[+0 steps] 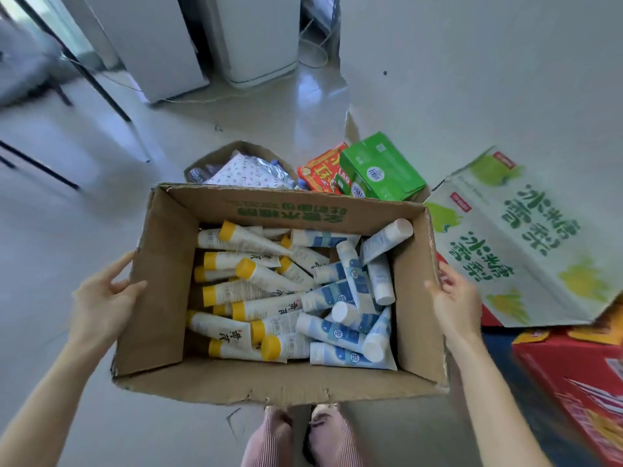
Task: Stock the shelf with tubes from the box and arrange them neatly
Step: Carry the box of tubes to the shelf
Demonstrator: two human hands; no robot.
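An open cardboard box (161, 298) hangs in front of me above the floor. Inside lie several white tubes with yellow caps (249, 264) on the left and several blue-and-white tubes with white caps (354, 291) on the right, all jumbled. My left hand (101, 298) grips the box's left wall, thumb at the rim and fingers down the outside. My right hand (455, 298) grips the right wall the same way. No shelf is in view.
On the floor beyond the box stand a smaller carton of packets (242, 166), a red box (323, 173) and a green box (381, 166). A large white-and-green carton (515, 237) and a red carton (573, 372) lie at right. White appliances (256, 38) stand behind; chair legs at left.
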